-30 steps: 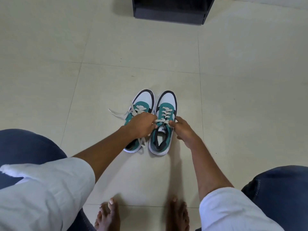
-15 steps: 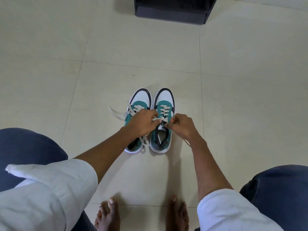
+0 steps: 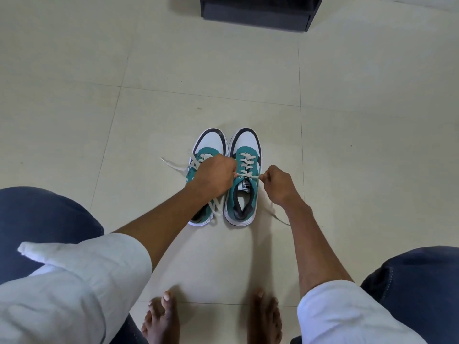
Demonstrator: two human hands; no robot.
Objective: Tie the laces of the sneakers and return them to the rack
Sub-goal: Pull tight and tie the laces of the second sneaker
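Two teal, white and black sneakers stand side by side on the floor, toes pointing away from me. The right sneaker (image 3: 244,194) has white laces (image 3: 246,175) crossed over its tongue. My left hand (image 3: 212,178) grips one lace end and covers part of the left sneaker (image 3: 211,142). My right hand (image 3: 279,184) grips the other end, pulled out to the right; its tail trails on the floor. The left sneaker's laces (image 3: 173,166) lie loose to its left.
A dark rack (image 3: 255,11) stands on the floor at the top edge, well beyond the sneakers. My bare feet (image 3: 213,316) rest near the bottom edge, with my knees at both lower corners. Pale floor tiles (image 3: 99,95) surround the shoes.
My hands have drawn apart, stretching the right sneaker's lace taut across the tongue. The right hand has moved out to the right of the shoe.
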